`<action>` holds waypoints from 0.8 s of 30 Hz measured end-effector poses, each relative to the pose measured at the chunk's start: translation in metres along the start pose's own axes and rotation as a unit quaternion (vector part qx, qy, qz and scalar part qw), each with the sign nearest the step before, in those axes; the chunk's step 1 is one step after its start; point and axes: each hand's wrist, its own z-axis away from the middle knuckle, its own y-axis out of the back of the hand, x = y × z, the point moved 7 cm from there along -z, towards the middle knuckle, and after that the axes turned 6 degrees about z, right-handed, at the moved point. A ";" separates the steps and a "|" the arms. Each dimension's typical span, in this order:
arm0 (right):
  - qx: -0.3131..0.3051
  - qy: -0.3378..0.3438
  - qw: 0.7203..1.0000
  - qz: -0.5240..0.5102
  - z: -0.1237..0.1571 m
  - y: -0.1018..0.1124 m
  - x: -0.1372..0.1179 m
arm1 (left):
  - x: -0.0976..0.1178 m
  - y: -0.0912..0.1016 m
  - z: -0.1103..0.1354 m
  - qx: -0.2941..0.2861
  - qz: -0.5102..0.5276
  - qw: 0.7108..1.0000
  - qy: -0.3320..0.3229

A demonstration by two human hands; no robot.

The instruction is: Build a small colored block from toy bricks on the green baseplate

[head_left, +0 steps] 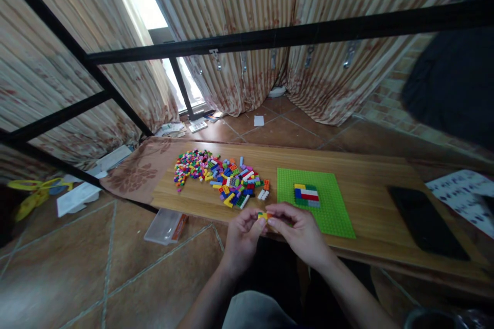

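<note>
Just over the table's near edge, my left hand (244, 236) and my right hand (299, 227) pinch a small group of toy building bricks (263, 215) between them. Yellow, green and orange show on these bricks; fingertips hide the rest. To the right lies a green studded baseplate (335, 216), partly behind my right hand. On it sits a block of joined bricks (306, 195) in yellow, green, blue, white, red and grey. A loose pile of larger bricks (235, 181) spreads beyond my left hand. White bricks (263, 195) lie near my fingertips.
Many tiny coloured pieces (192, 164) lie at the left of the wooden table (370, 175). A black flat device (426, 221) and a printed sheet (463, 198) are at the right. A clear plastic box (165, 226) sits below the left edge. Black metal bars (247, 43) cross beyond the table.
</note>
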 end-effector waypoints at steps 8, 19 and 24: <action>0.011 -0.087 0.981 -0.171 0.022 0.003 0.017 | -0.020 -0.004 0.017 0.023 0.079 0.995 0.063; 0.026 -0.010 0.999 -0.021 0.061 0.022 -0.003 | -0.036 -0.026 0.051 -0.027 0.155 0.966 0.206; -0.033 0.080 0.988 0.131 0.078 0.025 -0.039 | -0.032 -0.036 0.062 -0.086 0.018 0.979 0.185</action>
